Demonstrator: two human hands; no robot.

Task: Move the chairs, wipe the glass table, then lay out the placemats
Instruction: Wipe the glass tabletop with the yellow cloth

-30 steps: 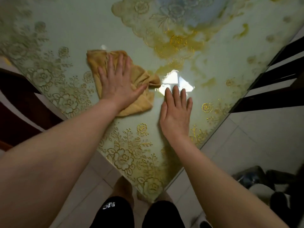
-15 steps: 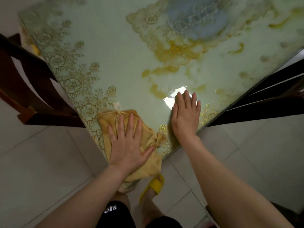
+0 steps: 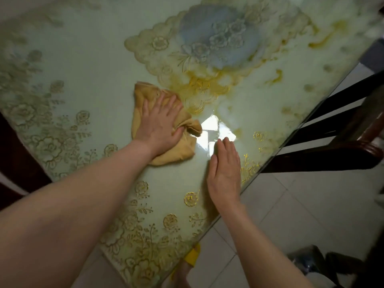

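The glass table point(image 3: 87, 65) with gold and blue flower patterns fills most of the view. A crumpled yellow cloth point(image 3: 145, 94) lies on it near the middle. My left hand point(image 3: 162, 123) presses flat on the cloth, fingers spread. To its right, my right hand point(image 3: 225, 169) rests flat on the bare glass near the table's right edge, holding nothing. A dark wooden chair point(image 3: 324, 138) stands at the right edge of the table. No placemat is in sight.
Another dark chair point(image 3: 12, 154) shows at the left edge. White tiled floor point(image 3: 301, 208) lies to the right. Dark bags or shoes point(image 3: 315, 265) sit at the bottom right. My foot in a yellow slipper point(image 3: 193, 256) is under the table's corner.
My left hand has pushed the cloth away from the near corner toward the table's middle. My right hand stays flat on the glass by the right edge.
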